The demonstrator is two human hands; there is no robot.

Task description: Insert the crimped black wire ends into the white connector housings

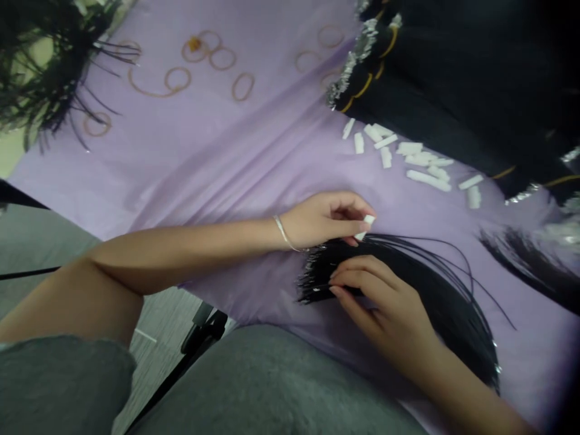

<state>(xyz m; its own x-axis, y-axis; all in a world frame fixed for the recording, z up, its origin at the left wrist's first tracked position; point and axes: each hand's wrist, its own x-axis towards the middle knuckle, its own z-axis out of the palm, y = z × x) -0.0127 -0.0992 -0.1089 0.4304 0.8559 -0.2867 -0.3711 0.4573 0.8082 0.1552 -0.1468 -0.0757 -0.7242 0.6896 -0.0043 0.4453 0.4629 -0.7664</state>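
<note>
White piece (pixel 369 221): sitting just beyond the near bundle, in the left hand (pixel 324 214).
Left fingers: clamping the white piece against the thumb.
Near bundle (pixel 457 320): lying as fanned black strands on the purple cloth (pixel 254 163).
Right hand (pixel 385 296): hovering or resting over the near bundle, fingertips nearly together; whether they are gripping a strand, I cannot tell.
Loose white pieces (pixel 428 180): lying scattered beyond the near bundle.
Rubber bands (pixel 234 87): lying beyond the near bundle, leftward.
Black pile (pixel 462 66): lying beyond the near bundle, rightward.
</note>
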